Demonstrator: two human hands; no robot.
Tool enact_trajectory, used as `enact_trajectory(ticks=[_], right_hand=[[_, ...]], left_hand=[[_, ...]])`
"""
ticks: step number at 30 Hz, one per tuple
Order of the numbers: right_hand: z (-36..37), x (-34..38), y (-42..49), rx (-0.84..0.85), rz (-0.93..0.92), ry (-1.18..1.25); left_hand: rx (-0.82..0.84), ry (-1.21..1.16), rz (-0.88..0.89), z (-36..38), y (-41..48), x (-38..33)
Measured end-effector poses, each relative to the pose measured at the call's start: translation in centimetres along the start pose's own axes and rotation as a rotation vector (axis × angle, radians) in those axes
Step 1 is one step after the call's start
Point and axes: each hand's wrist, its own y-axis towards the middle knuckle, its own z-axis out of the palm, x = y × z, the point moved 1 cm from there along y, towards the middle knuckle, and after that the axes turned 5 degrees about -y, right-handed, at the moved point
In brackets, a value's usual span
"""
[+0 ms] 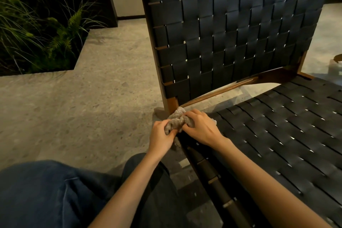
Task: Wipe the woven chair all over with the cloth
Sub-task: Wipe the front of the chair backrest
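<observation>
Two hands: left hand [161,133] and right hand [200,126] both closed on one crumpled grey cloth [177,121], lower centre, at the seat's rear corner. One black woven chair [231,29], wood frame. Speckled stone floor [92,98]; one planter [37,29] upper left.

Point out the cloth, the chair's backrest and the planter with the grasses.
cloth [177,120]: head view, on the bunched grey middle between the hands.
backrest [231,33]: head view, on the black woven straps at its centre.
planter [42,29]: head view, on the green fronds.
</observation>
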Motion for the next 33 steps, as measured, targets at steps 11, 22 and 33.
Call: enact_trajectory(ticks=[11,22,33], right_hand=[[0.1,0.7,0.9,-0.010,0.081,0.025],[1.1,1.9,-0.7,-0.012,0.140,-0.046],[0.7,3.2,-1.3,0.030,0.326,-0.096]], left_hand=[[0.011,0.087,-0.026,-0.6,2.5,-0.2],[0.086,0.217,0.329,-2.2,3.3,2.1],[0.252,0.094,0.430,-2.6,2.5,2.3]])
